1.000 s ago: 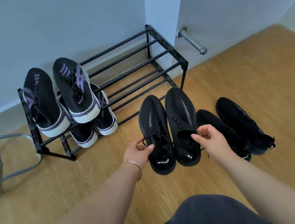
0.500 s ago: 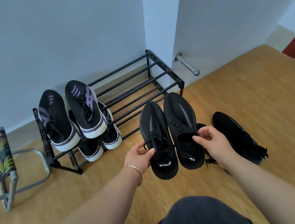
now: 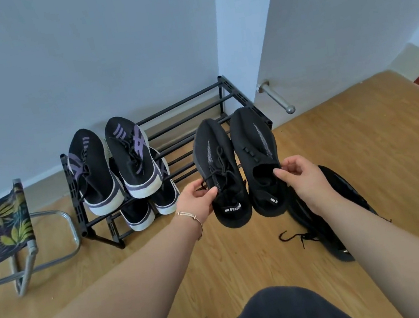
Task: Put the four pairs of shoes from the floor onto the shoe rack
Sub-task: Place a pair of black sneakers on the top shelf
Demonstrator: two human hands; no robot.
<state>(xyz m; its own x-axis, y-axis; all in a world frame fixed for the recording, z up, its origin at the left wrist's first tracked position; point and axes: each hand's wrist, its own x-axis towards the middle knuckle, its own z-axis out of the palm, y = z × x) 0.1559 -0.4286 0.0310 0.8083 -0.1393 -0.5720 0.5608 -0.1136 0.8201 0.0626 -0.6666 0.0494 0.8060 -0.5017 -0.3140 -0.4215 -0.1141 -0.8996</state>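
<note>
Two purple-striped black pairs sit on the black metal shoe rack (image 3: 194,111); left hand (image 3: 198,197) and right hand (image 3: 301,179) each grip one black knit sneaker (image 3: 222,173); another black pair (image 3: 323,225) waits on the floor.

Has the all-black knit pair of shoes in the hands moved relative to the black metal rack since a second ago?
Yes. The all-black knit pair has gone up and toward the black metal rack: its toes now overlap the top-tier bars at the rack's right end.
</note>
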